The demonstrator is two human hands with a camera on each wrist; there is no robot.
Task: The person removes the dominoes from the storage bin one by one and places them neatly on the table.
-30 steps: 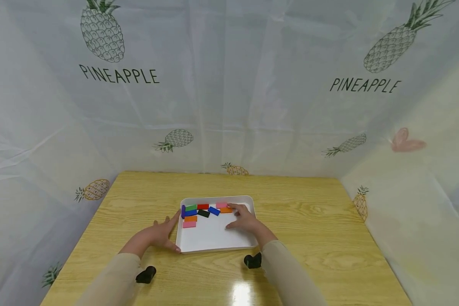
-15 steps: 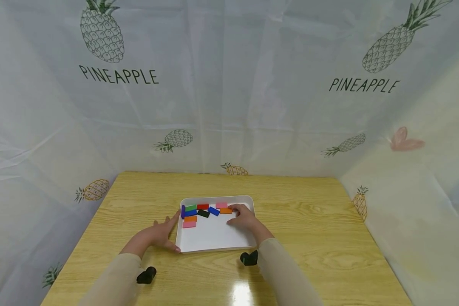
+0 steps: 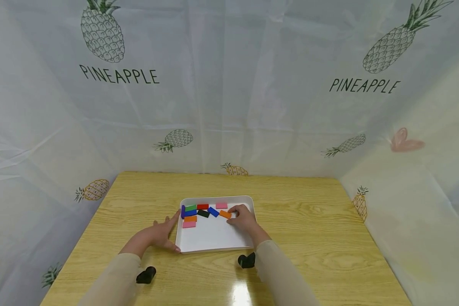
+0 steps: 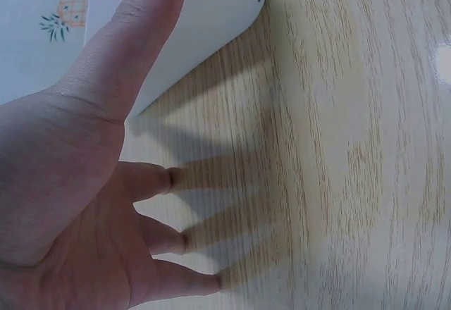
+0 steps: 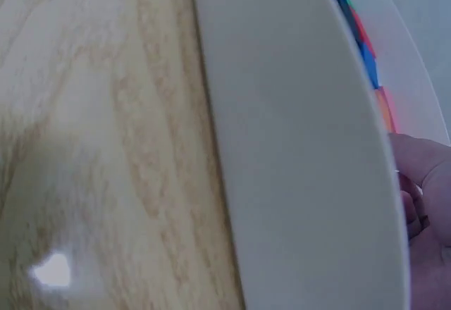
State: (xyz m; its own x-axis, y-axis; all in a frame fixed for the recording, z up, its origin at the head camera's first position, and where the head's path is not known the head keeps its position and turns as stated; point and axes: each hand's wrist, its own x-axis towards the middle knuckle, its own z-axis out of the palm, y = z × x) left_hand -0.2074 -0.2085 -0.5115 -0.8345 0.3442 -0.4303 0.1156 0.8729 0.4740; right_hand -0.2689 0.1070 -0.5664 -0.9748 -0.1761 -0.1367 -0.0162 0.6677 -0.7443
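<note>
The left grip (image 3: pixel 160 233) is spread, its index finger and thumb touching the left side of a white tray (image 3: pixel 210 239) on the table (image 3: pixel 310 212). Just right of that index fingertip lies a purple block (image 3: pixel 183 212), long axis near to far. Farther right of the left grip run a left pink block (image 3: pixel 189 224), a left orange block (image 3: pixel 190 219), a left blue block (image 3: pixel 190 213) and a green block (image 3: pixel 190 208), then a red block (image 3: pixel 202 207), a black block (image 3: pixel 203 213) and a slanted blue block (image 3: pixel 213 211). A far pink block (image 3: pixel 221 205) sits beyond and left of the right grip (image 3: pixel 245 219). That grip pinches a slanted orange block (image 3: pixel 225 214), which points away leftward, its long axis running from far left to near right, the near-right end between finger and thumb.
</note>
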